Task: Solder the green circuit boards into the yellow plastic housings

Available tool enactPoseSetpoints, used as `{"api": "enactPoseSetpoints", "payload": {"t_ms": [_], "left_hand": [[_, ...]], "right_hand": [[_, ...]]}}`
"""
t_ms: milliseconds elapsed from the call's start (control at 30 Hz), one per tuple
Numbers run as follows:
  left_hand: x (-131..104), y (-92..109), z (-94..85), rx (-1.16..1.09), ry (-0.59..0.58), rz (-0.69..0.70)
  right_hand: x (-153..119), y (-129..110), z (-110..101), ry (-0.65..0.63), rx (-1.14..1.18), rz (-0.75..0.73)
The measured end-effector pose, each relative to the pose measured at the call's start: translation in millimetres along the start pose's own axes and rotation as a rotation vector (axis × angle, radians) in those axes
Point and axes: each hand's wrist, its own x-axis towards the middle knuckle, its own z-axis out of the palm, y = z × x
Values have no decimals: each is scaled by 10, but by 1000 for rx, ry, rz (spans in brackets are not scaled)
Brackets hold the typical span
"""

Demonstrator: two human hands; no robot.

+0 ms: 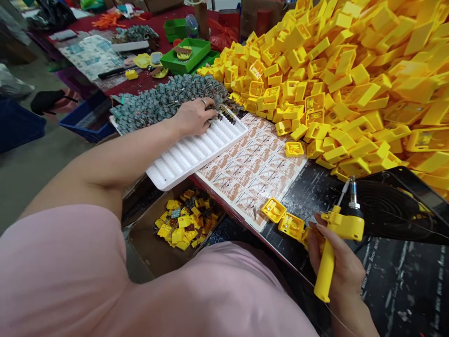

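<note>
While the left hand [196,116] reaches out, the right [335,255] seems half-curled.

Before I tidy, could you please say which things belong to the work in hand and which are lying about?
Likely used:
yellow soldering tool in right hand
white tray at left hand
yellow cases

Apparently lying about:
black bag
red bag

The yellow pistol-shaped tool [328,257] in the right hand [338,267] looks like smooth, faintly glossy plastic, with a shiny metal tube [353,192] at its front. Left of that grip, the open yellow square cases [292,226] are smooth plastic. Beneath them the black tabletop [298,201] looks glossy and scuffed. Under the left hand [198,114], the white ribbed tray [189,154] appears matt plastic.
</note>
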Motion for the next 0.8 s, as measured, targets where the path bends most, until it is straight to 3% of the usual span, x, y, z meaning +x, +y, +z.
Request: {"api": "enactPoseSetpoints", "payload": {"t_ms": [167,300,500,600,667,800], "left_hand": [[-230,-224,168,-315,439,-32],[-395,-223,204,-389,572,-55],[-420,-206,93,-410,773,-132],[-408,-226,-91,-373,878,-167],[-406,-193,-312,-346,907,-123],[-357,40,-798,-378,689,-2]], "right_hand": [[-53,10,23,-70,1,79],[-59,2,35,-73,15,116],[13,-26,17,-35,7,48],[46,-40,11,-29,16,49],[70,-59,2,-32,6,49],[121,-119,-28,-22,-17,27]]}}
